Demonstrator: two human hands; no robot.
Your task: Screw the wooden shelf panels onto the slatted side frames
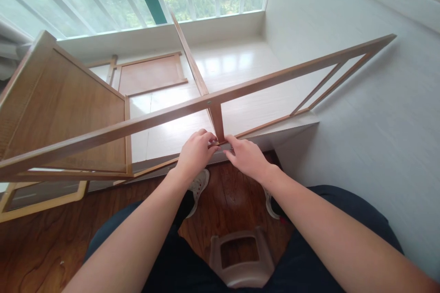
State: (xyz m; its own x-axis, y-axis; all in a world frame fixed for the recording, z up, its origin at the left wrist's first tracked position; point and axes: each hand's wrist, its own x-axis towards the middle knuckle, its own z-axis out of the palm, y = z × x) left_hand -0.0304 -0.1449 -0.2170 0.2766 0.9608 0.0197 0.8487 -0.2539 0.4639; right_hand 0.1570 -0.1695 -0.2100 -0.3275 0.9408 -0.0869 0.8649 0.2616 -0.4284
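A long wooden frame (165, 114) stretches across the view, with a short crosspiece (216, 121) near its middle and a second wooden bar (190, 62) running back from there towards the window. At the crosspiece's lower end, my left hand (197, 149) has its fingers bent and pinched together at the frame's lower rail. My right hand (245, 155) is on the other side of the same joint, fingers curled against the rail. Whatever small part lies between the fingertips is hidden. The frame's far right end leans by the white wall.
A wooden panel (68, 114) stands at the left; a smaller panel (151, 73) lies on the white window ledge (237, 62). Below left is a light wooden frame (44, 197). A plastic stool (240, 270) stands between my legs on the wooden floor (227, 192).
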